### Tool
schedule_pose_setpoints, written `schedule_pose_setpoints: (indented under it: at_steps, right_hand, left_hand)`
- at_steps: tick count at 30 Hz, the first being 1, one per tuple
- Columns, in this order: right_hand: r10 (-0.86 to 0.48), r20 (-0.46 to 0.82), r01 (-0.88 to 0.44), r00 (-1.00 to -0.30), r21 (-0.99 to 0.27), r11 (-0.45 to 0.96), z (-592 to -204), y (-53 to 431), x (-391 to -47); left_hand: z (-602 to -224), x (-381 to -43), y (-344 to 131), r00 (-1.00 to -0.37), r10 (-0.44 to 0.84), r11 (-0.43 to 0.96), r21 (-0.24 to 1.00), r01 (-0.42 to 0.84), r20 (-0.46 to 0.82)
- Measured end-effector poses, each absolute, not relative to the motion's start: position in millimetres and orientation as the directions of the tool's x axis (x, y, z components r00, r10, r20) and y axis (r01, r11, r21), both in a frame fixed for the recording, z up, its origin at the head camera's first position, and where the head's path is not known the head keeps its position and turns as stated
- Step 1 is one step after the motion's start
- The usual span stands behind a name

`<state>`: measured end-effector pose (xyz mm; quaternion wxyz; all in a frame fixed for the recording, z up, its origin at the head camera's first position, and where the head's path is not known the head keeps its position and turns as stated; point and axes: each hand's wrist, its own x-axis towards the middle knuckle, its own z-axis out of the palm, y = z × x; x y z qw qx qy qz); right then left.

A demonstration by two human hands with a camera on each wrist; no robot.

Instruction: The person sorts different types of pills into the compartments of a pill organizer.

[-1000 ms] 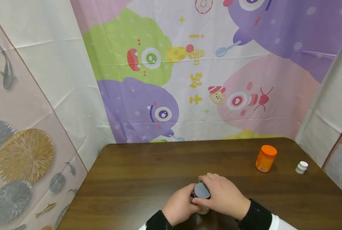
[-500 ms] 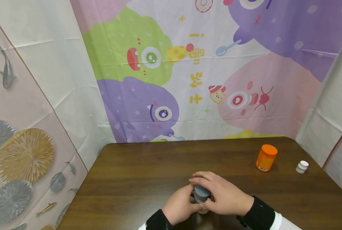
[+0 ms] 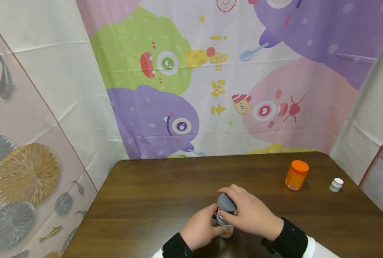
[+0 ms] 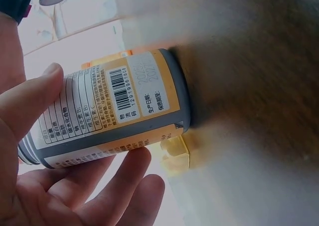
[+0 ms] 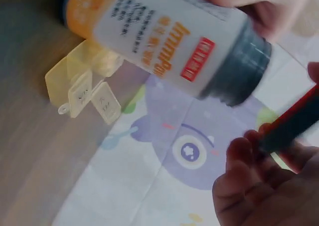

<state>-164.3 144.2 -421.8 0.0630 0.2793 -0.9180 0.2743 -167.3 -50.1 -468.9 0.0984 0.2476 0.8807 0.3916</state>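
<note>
My left hand (image 3: 199,227) holds a grey supplement bottle (image 3: 226,231) around its body, fingers on one side and thumb on the other. Its orange and white label (image 4: 139,89) faces the left wrist camera. In the right wrist view the grey threaded neck (image 5: 241,66) shows uncovered. My right hand (image 3: 252,215) pinches the grey lid (image 3: 226,202), tilted just above the bottle in the head view. That lid (image 5: 291,121) appears apart from the neck in the right wrist view, with a red edge.
A yellow see-through pill box (image 5: 62,86) with raised flaps stands on the table behind the bottle, hidden by my hands in the head view. An orange jar (image 3: 296,175) and a small white bottle (image 3: 336,185) stand at the right on the brown table (image 3: 159,186).
The lid has come up off the bottle in my right hand and now tilts above it. My left hand keeps its hold on the bottle.
</note>
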Motion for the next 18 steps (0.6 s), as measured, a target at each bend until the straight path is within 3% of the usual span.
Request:
schedule_pose_setpoints:
  at_steps: [5,10,14,18]
  right_hand:
    - [-0.446,0.232,-0.489,-0.865,-0.593,0.640,-421,164,-164]
    - [-0.354,0.125,-0.341,-0.927,-0.678,0.651,-437,197,-165]
    - [-0.261,0.032,-0.223,-0.965,-0.624,0.749,-453,221,-165]
    - [-0.241,0.011,-0.217,-0.971,-0.472,0.854,-467,237,-164]
  left_hand:
    - [-469,-166,-48,-0.865,0.498,0.611,0.682,0.402,0.064]
    - [-469,-165,-45,-0.869,0.487,0.628,0.655,0.419,0.088]
    - [-469,-164,-45,-0.867,0.487,0.624,0.652,0.430,0.105]
    - [-469,-164,-45,-0.867,0.483,0.626,0.644,0.440,0.123]
